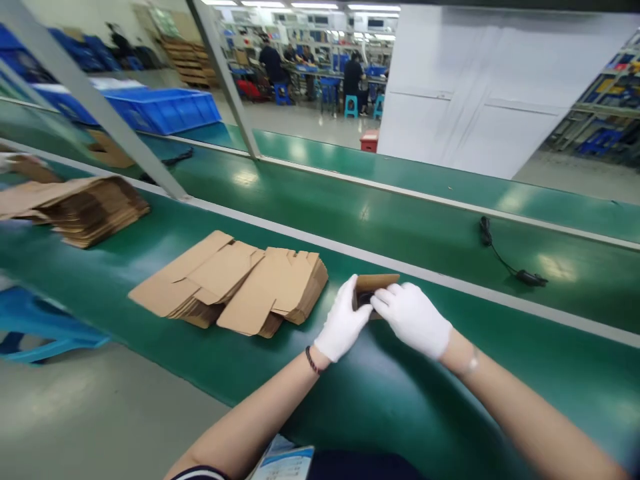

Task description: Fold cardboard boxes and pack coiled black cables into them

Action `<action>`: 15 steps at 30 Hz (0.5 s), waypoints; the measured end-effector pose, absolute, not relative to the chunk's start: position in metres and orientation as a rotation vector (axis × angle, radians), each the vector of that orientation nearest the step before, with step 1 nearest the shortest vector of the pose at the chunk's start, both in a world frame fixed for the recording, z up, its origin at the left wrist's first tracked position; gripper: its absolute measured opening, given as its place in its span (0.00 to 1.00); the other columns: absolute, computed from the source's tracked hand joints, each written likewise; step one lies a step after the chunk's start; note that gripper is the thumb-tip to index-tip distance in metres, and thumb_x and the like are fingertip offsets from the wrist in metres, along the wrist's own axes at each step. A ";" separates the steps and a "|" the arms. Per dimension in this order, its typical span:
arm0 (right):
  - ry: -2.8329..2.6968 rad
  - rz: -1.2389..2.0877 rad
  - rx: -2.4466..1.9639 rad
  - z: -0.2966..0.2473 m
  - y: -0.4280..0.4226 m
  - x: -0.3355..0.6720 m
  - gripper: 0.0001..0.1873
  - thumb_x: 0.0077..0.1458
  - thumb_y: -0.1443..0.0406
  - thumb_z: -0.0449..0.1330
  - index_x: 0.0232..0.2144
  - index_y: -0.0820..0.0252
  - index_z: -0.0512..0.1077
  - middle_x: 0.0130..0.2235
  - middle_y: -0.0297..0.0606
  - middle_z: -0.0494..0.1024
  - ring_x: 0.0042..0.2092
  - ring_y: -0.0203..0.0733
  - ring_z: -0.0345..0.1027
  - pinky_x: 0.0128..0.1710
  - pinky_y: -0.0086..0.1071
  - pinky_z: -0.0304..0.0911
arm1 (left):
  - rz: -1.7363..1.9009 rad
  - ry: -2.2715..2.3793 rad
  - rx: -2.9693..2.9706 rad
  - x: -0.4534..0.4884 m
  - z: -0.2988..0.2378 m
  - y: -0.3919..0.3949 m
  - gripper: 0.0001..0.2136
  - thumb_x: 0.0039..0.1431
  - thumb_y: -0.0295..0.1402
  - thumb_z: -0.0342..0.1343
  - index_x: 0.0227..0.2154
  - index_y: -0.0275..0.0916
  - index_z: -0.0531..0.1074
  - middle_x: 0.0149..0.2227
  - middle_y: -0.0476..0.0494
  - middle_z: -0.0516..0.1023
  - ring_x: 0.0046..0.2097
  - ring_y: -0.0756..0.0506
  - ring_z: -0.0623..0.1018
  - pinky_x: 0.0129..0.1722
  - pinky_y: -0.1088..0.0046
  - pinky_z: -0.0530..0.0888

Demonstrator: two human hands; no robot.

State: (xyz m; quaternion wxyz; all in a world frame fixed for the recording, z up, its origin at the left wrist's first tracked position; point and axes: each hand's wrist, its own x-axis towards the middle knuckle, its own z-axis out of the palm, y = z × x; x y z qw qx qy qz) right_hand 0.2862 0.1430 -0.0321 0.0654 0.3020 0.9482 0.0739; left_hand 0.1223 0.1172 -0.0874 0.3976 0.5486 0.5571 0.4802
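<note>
A small brown cardboard box (377,281), with its flap raised, is between my two white-gloved hands over the green belt. My left hand (345,325) grips the box's left side, thumb toward the opening. Curled at the opening and right side is my right hand (413,320), its fingertips pressed in close. Something black (365,298) shows inside the box, mostly hidden by the fingers. Left of my hands lie two stacks of flat cardboard box blanks, a nearer stack (273,287) and another stack (200,273) beside it.
Across a pale rail, a black coiled cable (505,263) lies on the farther belt. More cardboard blanks (95,207) are stacked at the left, near another person's gloved hand (7,162). Blue bins (165,110), a metal post (225,73) and a blue stool (45,327) stand around.
</note>
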 end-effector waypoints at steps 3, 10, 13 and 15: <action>2.779 0.332 1.140 -0.055 0.129 0.295 0.17 0.62 0.70 0.47 0.49 0.63 0.70 0.33 0.44 0.75 0.28 0.39 0.68 0.26 0.31 0.51 | 1.186 1.656 1.911 0.074 -0.053 0.119 0.20 0.58 0.38 0.52 0.54 0.45 0.68 0.60 0.45 0.67 0.62 0.38 0.63 0.65 0.57 0.56; 2.826 0.407 1.538 -0.102 0.227 0.311 0.22 0.60 0.73 0.44 0.50 0.59 0.71 0.49 0.47 0.76 0.37 0.46 0.74 0.28 0.33 0.60 | 0.458 2.442 1.876 -0.033 -0.034 0.180 0.29 0.48 0.58 0.54 0.42 0.38 0.74 0.45 0.29 0.78 0.60 0.23 0.59 0.58 0.37 0.48; 2.757 0.347 1.805 -0.104 0.285 0.307 0.23 0.61 0.72 0.42 0.54 0.64 0.67 0.53 0.52 0.73 0.36 0.46 0.74 0.30 0.36 0.64 | 0.435 2.449 1.809 -0.033 -0.039 0.189 0.31 0.49 0.59 0.52 0.44 0.36 0.73 0.46 0.27 0.77 0.61 0.25 0.60 0.58 0.39 0.47; 2.720 0.317 1.895 -0.103 0.306 0.300 0.24 0.62 0.69 0.41 0.57 0.66 0.64 0.57 0.55 0.68 0.36 0.47 0.74 0.30 0.38 0.65 | 0.506 2.491 1.757 -0.028 -0.040 0.192 0.30 0.50 0.57 0.53 0.45 0.36 0.73 0.44 0.27 0.77 0.60 0.26 0.62 0.59 0.40 0.49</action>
